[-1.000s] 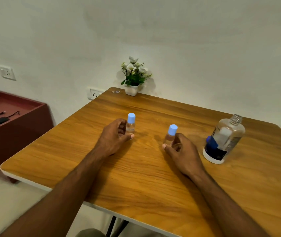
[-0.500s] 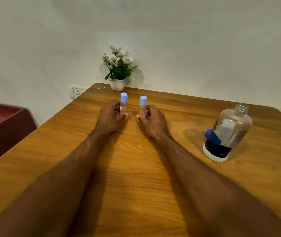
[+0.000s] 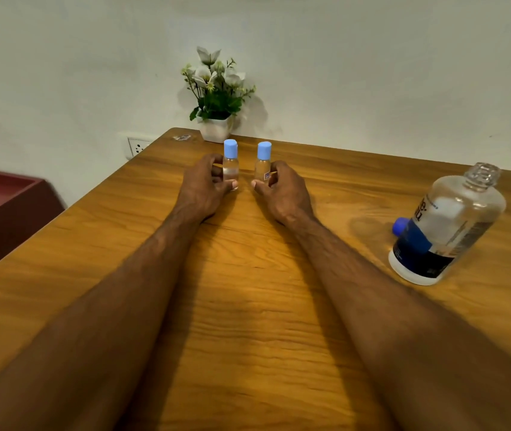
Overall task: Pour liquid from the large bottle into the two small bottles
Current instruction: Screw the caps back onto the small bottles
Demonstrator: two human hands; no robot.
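Gripping one capped small bottle each, the left hand (image 3: 201,188) holds the left small bottle (image 3: 230,164), the right hand (image 3: 282,191) the right small bottle (image 3: 263,164), at twelve o'clock on the table (image 3: 248,306); the uncapped large bottle (image 3: 447,231) stands at three o'clock.

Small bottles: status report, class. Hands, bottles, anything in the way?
Left hand holds capped left bottle; right hand holds capped right bottle. Large bottle open, untouched. Nothing in the way.

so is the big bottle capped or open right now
Open. The large bottle shows a bare threaded neck with no cap on it, and a dark blue cap lies on the table beside it.
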